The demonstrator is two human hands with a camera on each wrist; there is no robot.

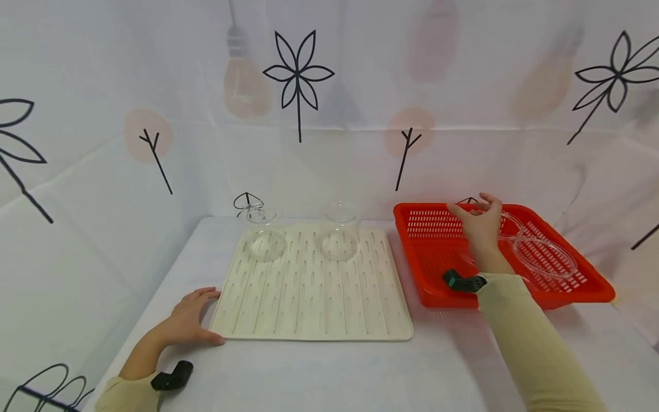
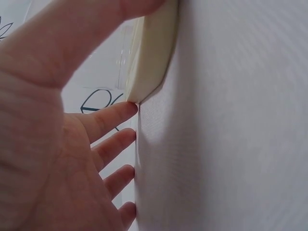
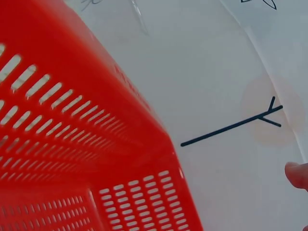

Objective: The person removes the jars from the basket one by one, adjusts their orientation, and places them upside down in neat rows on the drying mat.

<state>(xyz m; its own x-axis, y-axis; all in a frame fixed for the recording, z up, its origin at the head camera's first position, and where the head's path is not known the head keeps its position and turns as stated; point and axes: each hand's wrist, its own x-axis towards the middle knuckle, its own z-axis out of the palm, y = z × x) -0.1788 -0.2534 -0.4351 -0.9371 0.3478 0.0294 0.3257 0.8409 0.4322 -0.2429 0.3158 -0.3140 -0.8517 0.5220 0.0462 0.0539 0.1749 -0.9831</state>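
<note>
My left hand (image 1: pixel 186 321) rests on the table at the left side of a cream ridged drying mat (image 1: pixel 319 303). Its thumb is at the mat's near corner, and the left wrist view shows spread, straight fingers (image 2: pixel 115 147) with the index tip right at the mat's edge. Two clear glasses stand on the far part of the mat, a left glass (image 1: pixel 266 246) and a right glass (image 1: pixel 338 245). Over the red basket (image 1: pixel 427 294), my right hand (image 1: pixel 481 229) is raised with thumb and fingers apart, nothing visible between them. Clear glassware (image 1: pixel 546 257) lies in the basket's right part.
The white table (image 1: pixel 319 372) runs back to a hanging white cloth (image 1: pixel 350 166) printed with plants and bulbs. Slotted walls rise around the basket, and its inner wall (image 3: pixel 57 96) fills the left of the right wrist view.
</note>
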